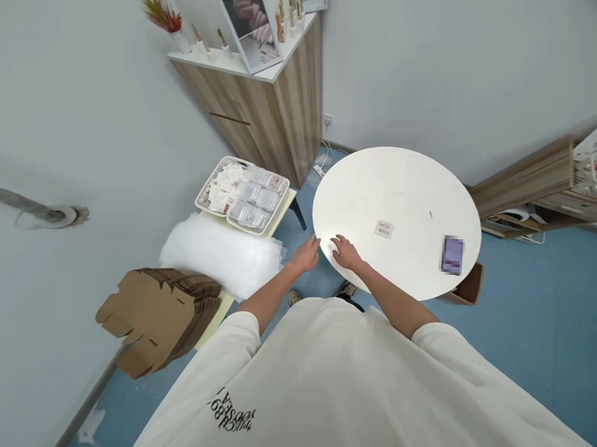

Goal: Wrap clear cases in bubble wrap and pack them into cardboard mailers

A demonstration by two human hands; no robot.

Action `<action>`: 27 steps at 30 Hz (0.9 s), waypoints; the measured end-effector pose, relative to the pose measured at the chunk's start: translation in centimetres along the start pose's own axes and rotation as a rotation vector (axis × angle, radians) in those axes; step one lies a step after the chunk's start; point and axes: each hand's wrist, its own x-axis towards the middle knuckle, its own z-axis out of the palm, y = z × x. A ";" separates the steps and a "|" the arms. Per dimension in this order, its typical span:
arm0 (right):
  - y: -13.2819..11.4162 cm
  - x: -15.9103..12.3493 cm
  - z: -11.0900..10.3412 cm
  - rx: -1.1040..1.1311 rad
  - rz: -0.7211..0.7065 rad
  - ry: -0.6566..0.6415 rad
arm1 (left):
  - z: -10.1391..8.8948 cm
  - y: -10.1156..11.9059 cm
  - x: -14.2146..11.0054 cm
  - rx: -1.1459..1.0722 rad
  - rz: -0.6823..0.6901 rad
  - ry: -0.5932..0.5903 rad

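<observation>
My left hand (304,256) sits at the near rim of a round white table (405,182), its fingertips at the edge and nothing in them. My right hand (347,253) rests on the tabletop close to that rim, fingers spread and empty. A small clear plastic packet (384,229) lies on the table a little beyond my right hand. Further right, near the far rim, lies a phone (452,255) with a blurred, purple-toned screen.
To the left, a low yellow table holds a white tray (242,195) of clear and white packets, a bundle of bubble wrap (221,256) and a stack of flat cardboard blanks (158,319). A wooden cabinet (249,107) stands behind; a cardboard box (470,284) sits beyond the table.
</observation>
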 end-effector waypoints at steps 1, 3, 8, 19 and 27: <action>-1.4 0.2 0.8 0.013 -0.002 0.002 | 0.0 -1.2 -1.1 -0.001 -0.001 0.006; -4.2 0.4 2.4 0.052 -0.006 -0.002 | 0.0 -3.5 -3.4 -0.004 0.000 0.021; -11.2 1.1 6.5 0.174 -0.009 -0.031 | -0.2 -9.4 -8.9 -0.026 -0.023 0.058; -23.5 4.2 10.5 0.466 0.087 -0.087 | 0.3 -18.3 -16.5 -0.068 -0.265 0.103; -26.8 7.2 12.1 0.670 0.174 -0.077 | 0.5 -20.1 -18.4 -0.166 -0.283 0.092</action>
